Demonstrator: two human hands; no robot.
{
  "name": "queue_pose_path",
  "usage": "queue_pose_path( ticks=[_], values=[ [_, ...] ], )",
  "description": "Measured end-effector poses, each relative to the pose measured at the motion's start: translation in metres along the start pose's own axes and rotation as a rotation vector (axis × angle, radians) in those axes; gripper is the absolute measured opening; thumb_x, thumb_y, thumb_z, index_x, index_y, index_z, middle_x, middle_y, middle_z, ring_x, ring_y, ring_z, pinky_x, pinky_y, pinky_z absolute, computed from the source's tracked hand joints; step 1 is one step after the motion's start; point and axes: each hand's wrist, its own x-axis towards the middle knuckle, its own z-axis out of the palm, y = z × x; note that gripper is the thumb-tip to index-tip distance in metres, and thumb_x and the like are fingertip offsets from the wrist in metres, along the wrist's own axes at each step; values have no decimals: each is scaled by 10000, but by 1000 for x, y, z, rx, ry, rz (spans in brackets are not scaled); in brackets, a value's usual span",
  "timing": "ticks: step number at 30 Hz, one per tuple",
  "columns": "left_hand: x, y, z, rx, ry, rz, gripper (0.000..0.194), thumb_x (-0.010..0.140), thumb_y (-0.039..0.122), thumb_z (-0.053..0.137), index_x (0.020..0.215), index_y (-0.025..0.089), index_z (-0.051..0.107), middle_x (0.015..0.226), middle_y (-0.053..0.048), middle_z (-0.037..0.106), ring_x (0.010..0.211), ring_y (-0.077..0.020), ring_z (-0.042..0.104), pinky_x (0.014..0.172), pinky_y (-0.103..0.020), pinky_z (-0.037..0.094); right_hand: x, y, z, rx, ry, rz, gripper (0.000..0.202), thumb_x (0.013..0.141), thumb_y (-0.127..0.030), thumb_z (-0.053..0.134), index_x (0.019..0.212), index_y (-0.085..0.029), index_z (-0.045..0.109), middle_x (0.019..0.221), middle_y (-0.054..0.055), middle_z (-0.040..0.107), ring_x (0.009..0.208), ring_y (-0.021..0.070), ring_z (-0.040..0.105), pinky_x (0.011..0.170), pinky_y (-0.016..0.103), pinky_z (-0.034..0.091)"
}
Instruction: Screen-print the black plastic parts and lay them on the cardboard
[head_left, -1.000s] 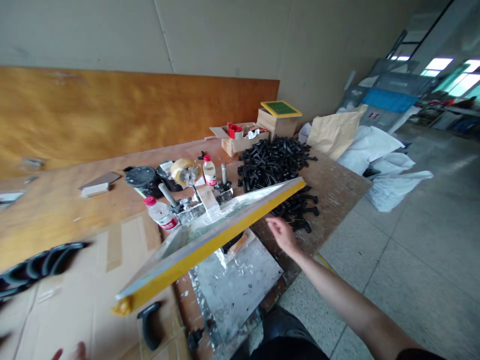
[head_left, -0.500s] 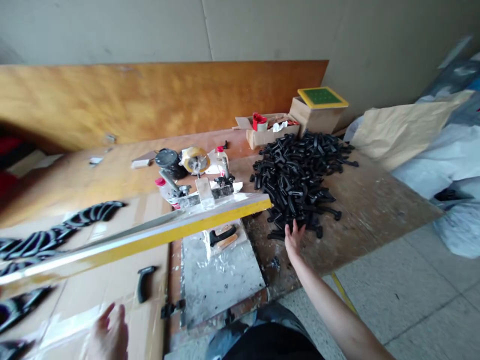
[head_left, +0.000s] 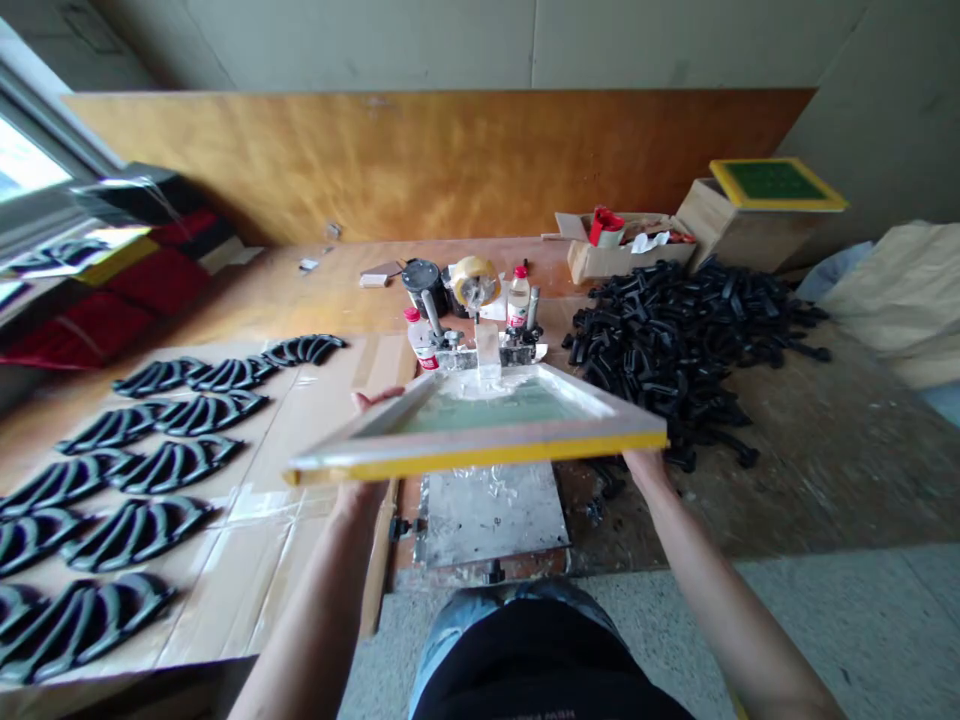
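A screen-printing frame (head_left: 480,462) with a yellow front edge and a greenish mesh is tilted up over the grey metal plate (head_left: 491,530). My left hand (head_left: 367,490) reaches beneath its left side. Some of that hand's fingers show beyond the left rail, but what they do is hidden. My right hand (head_left: 643,465) is under the frame's right corner, close to the pile of black plastic handles (head_left: 667,350); its fingers are covered. Whether a handle is in either hand or on the hidden part of the plate, I cannot tell.
Black handles (head_left: 161,455) lie in fanned rows on cardboard (head_left: 262,510) at the left. Behind the frame stand red-capped bottles (head_left: 517,298), a black tub (head_left: 422,285) and a tape roll (head_left: 476,282). An open box (head_left: 592,262) sits at the back right.
My view has turned left. My right hand has moved from the handle pile to beneath the frame, and my left hand from above the cardboard to the frame's left side. The single handle on the cardboard is gone.
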Motion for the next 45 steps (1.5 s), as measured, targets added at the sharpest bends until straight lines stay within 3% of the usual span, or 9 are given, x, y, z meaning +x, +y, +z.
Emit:
queue_pose_path(
  ticks=[3, 8, 13, 24, 28, 33, 39, 42, 45],
  values=[
    [-23, -30, -27, 197, -117, -195, 612, 703, 688, 644, 963, 140, 723, 729, -20, 659, 595, -132, 561, 520, -237, 433, 24, -51, 38, -4, -85, -170, 433, 864, -505, 572, 1113, -162, 660, 1057, 120, 703, 935, 231, 674, 877, 434, 557],
    [-39, -99, -46, 280, -261, -291, 864, 697, 613, 686, 1406, 156, 500, 636, 51, 578, 521, -102, 488, 481, -206, 346, 46, -115, 128, -353, -280, -684, 512, 851, -338, 681, 1316, -169, 551, 1405, 135, 486, 1238, 261, 510, 1066, 468, 432],
    [-34, -136, -48, 286, -276, -264, 839, 764, 589, 626, 1465, 176, 420, 604, 80, 493, 490, -87, 437, 457, -194, 309, 47, -125, 186, -785, -524, -759, 185, 869, -152, 640, 1049, -108, 636, 1025, 122, 643, 1034, 253, 559, 929, 390, 465],
    [-37, -136, -50, 353, -210, -285, 816, 748, 649, 617, 1407, 179, 509, 784, -21, 681, 640, -159, 603, 596, -261, 464, -8, -118, 134, -704, -924, -1057, 153, 851, -92, 536, 801, -197, 635, 815, 44, 632, 838, 198, 555, 765, 297, 433],
    [-37, -132, -48, 318, -226, -286, 847, 755, 639, 619, 1421, 138, 468, 698, 17, 610, 583, -129, 527, 533, -232, 393, -15, -109, 138, -741, -746, -1023, 181, 851, -55, 512, 854, -174, 648, 884, 73, 644, 914, 217, 556, 786, 308, 448],
    [-41, -118, -45, 295, -223, -293, 865, 738, 645, 636, 1414, 132, 471, 630, 49, 553, 543, -116, 475, 506, -224, 342, -18, -106, 142, -655, -759, -1011, 71, 855, -137, 622, 899, -174, 662, 874, 61, 664, 895, 207, 587, 792, 300, 469],
    [-42, -65, -45, 222, -229, -305, 795, 738, 636, 668, 1382, 191, 528, 771, -4, 659, 629, -147, 575, 543, -232, 421, 58, -147, 160, -649, -464, -689, 547, 825, -293, 739, 1342, -277, 559, 1055, 42, 707, 899, 204, 644, 808, 302, 485],
    [-32, -36, -42, 188, -200, -247, 614, 770, 662, 628, 1148, 182, 686, 894, -38, 691, 659, -141, 586, 541, -228, 440, 95, -148, 134, -616, -251, -525, 464, 884, -304, 655, 1337, -258, 571, 905, 19, 722, 797, 189, 658, 771, 292, 492],
    [-10, -13, -29, 13, -176, -143, 606, 777, 688, 603, 1092, 177, 685, 957, -50, 696, 711, -148, 615, 598, -240, 497, 98, -124, 99, -584, -96, -339, 260, 937, -247, 524, 1127, -154, 676, 734, 4, 694, 684, 164, 638, 691, 257, 497]
  ],
)
